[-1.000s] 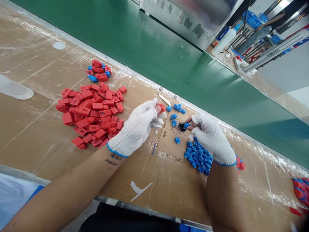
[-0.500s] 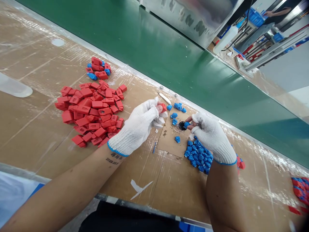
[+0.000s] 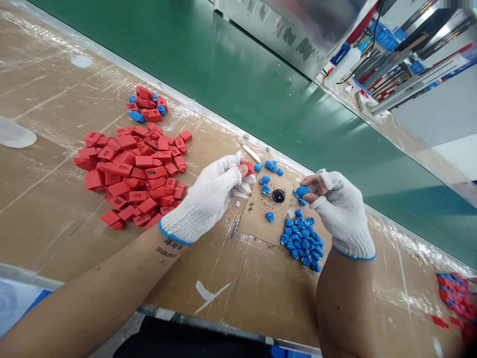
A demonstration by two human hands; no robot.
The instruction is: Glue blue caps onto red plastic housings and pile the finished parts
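My left hand (image 3: 219, 186), in a white fingerless-tipped knit glove, is closed around a small red plastic part (image 3: 249, 168) between thumb and fingers. In the same kind of glove, my right hand (image 3: 331, 199) pinches a small blue plastic piece (image 3: 301, 191) over the table. Between the hands lies a cardboard sheet (image 3: 257, 223), spotted with dark drops. On it sit a round black cap of dark liquid (image 3: 278, 196) and a few loose blue pieces (image 3: 265, 180). A heap of blue pieces (image 3: 302, 241) lies below my right hand.
Left of my hands spreads a big pile of red parts (image 3: 130, 171), with a smaller red and blue group (image 3: 147, 104) behind. A white-handled pointed tool (image 3: 250, 152) lies near the green belt (image 3: 208, 74). Another red and blue pile (image 3: 456, 296) is far right.
My right hand has moved right, away from the black cap, with the blue piece still in its fingers. My left hand keeps the red part in nearly the same place.
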